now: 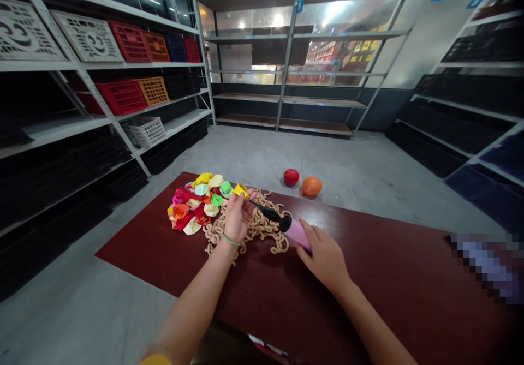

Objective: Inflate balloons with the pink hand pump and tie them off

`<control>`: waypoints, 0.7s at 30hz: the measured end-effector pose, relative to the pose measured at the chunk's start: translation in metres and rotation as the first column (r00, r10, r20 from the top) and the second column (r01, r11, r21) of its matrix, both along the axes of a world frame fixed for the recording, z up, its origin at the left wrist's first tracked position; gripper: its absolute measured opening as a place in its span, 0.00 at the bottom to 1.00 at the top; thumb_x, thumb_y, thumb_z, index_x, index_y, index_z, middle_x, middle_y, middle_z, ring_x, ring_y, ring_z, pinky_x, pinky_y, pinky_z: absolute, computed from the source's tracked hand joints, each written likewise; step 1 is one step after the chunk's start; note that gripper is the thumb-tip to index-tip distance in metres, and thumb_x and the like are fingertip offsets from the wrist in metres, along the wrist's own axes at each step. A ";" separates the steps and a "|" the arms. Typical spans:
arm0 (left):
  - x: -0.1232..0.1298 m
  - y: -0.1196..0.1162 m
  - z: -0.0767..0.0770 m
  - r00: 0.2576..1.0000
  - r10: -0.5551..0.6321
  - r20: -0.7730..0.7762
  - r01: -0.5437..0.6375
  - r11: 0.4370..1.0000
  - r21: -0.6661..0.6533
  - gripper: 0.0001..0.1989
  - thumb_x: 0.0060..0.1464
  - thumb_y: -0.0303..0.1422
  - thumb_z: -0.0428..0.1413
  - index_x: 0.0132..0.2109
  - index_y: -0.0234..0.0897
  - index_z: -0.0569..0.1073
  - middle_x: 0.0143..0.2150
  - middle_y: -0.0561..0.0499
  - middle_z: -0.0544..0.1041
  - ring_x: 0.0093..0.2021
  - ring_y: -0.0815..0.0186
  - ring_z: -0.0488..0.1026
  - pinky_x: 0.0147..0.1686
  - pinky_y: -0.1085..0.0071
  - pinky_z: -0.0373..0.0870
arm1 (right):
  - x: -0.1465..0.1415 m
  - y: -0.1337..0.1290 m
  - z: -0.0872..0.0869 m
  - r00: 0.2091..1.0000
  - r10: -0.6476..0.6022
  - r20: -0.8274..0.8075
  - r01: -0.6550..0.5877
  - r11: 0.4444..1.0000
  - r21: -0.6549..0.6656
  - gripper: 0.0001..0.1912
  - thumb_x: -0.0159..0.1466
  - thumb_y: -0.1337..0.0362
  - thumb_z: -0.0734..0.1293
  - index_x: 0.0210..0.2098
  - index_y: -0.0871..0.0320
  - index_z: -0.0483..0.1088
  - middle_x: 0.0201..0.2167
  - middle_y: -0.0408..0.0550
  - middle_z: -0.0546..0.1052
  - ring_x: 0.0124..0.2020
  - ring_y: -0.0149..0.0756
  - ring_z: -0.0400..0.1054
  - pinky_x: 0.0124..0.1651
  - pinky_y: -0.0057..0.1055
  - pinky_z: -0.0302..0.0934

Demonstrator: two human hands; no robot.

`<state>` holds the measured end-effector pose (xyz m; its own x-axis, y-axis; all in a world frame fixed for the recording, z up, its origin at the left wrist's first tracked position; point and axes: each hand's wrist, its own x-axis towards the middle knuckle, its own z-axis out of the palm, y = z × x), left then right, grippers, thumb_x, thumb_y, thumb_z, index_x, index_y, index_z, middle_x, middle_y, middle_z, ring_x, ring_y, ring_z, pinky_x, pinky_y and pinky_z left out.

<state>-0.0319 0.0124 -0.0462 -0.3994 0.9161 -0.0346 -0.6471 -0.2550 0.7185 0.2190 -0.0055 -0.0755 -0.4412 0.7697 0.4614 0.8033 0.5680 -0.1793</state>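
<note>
My left hand (237, 215) is closed on a limp yellow balloon (240, 191), held over the far side of the table. My right hand (325, 253) grips the pink barrel of a balloon pump (298, 234). The pump's black nozzle points left toward my left fingers; whether its tip sits inside the balloon's neck I cannot tell. Just left of my left hand lies a heap of flat balloons (192, 207) in red, yellow, green and other colours. Many tan, curled pieces (266, 226) are spread under and around my left hand.
The dark red table (254, 288) stands on a grey floor. Beyond its far edge are a red balloon (291, 177) and an orange balloon (311, 185), both round. Shelves with crates (126, 96) line the left. A blurred patch (487, 267) covers the table's right end.
</note>
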 end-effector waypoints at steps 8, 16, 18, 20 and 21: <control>0.012 -0.006 0.005 0.997 0.013 -0.081 -0.009 0.999 0.042 0.20 0.56 0.38 0.59 0.55 0.42 0.66 0.50 0.45 0.78 0.50 0.64 0.77 0.47 0.70 0.73 | -0.001 -0.002 -0.001 0.999 -0.043 0.026 0.043 0.999 0.005 0.29 0.67 0.53 0.60 0.65 0.54 0.56 0.48 0.54 0.74 0.43 0.46 0.71 0.43 0.40 0.65; 0.023 -0.010 0.005 0.987 0.009 -0.158 -0.002 0.999 0.044 0.26 0.55 0.37 0.61 0.58 0.42 0.63 0.48 0.46 0.79 0.48 0.62 0.78 0.47 0.66 0.73 | -0.002 -0.004 0.000 0.998 -0.054 0.026 0.054 0.999 0.006 0.29 0.67 0.53 0.59 0.65 0.54 0.56 0.47 0.54 0.74 0.42 0.45 0.70 0.43 0.39 0.65; 0.026 -0.010 0.003 0.983 -0.013 -0.182 0.022 0.999 0.048 0.26 0.55 0.38 0.60 0.59 0.42 0.63 0.47 0.45 0.80 0.48 0.61 0.77 0.47 0.65 0.73 | -0.003 -0.004 0.000 0.999 -0.050 0.018 0.050 0.999 0.007 0.29 0.67 0.53 0.59 0.65 0.54 0.56 0.47 0.54 0.74 0.42 0.46 0.71 0.42 0.39 0.65; 0.028 -0.010 0.002 0.978 -0.029 -0.205 0.040 0.998 0.050 0.27 0.54 0.38 0.61 0.59 0.42 0.62 0.46 0.44 0.80 0.48 0.60 0.77 0.47 0.65 0.74 | -0.004 -0.005 0.000 0.999 -0.046 0.012 0.046 0.999 0.011 0.29 0.67 0.52 0.59 0.65 0.53 0.55 0.47 0.54 0.74 0.41 0.46 0.71 0.42 0.40 0.65; 0.029 -0.010 0.002 0.975 -0.035 -0.218 0.047 0.998 0.052 0.27 0.54 0.38 0.61 0.58 0.42 0.63 0.46 0.44 0.80 0.48 0.60 0.77 0.47 0.65 0.74 | -0.004 -0.005 0.000 0.999 -0.047 0.009 0.047 0.999 0.013 0.29 0.67 0.52 0.59 0.65 0.53 0.55 0.47 0.54 0.74 0.42 0.46 0.71 0.42 0.40 0.65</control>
